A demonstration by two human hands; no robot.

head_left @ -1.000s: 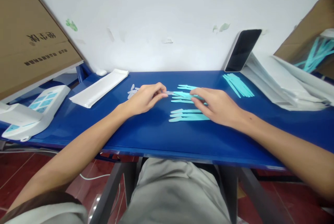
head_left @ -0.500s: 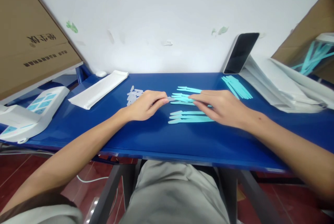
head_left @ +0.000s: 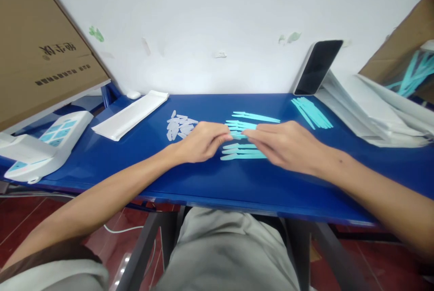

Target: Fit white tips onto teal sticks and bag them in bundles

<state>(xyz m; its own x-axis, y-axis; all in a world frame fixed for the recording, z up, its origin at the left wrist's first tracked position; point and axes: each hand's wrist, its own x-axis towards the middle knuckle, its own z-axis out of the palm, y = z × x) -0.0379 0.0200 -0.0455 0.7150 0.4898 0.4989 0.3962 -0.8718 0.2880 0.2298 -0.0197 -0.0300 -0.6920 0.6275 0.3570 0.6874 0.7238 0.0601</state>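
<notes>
Turquoise razor-shaped stick (head_left: 238, 135) sits near the centre of the frame, spanning the short gap between the left hand (head_left: 205, 142) and the right hand (head_left: 288, 146). The left hand's grip is closed, thumb and forefinger pinched on the stick's pale left end; the fingers hide whether a separate sleeve covers that end. The right hand's grip is clamped on the turquoise handle, with the fingertips near those of the left.

Just above the held stick, a row of similar turquoise sticks (head_left: 240, 124) lies side by side on the blue tabletop (head_left: 203, 184), partly covered by the right hand. Higher still, a couple more (head_left: 257, 116) lie close together. Below, another set (head_left: 241, 150) points its pale angled heads leftward, the far ends running behind the right hand.

Left of centre, a loose heap of small translucent sleeves (head_left: 174, 126) lies just beyond the left hand. Right of centre, a slanting bundle of turquoise sticks (head_left: 312, 113) lies near a smartphone (head_left: 318, 68) leaning on the wall. White packets (head_left: 383, 114) are stacked at the right. A flat white packet (head_left: 131, 115) lies diagonally in the left half, near a white device with light-blue panels (head_left: 73, 130).
</notes>
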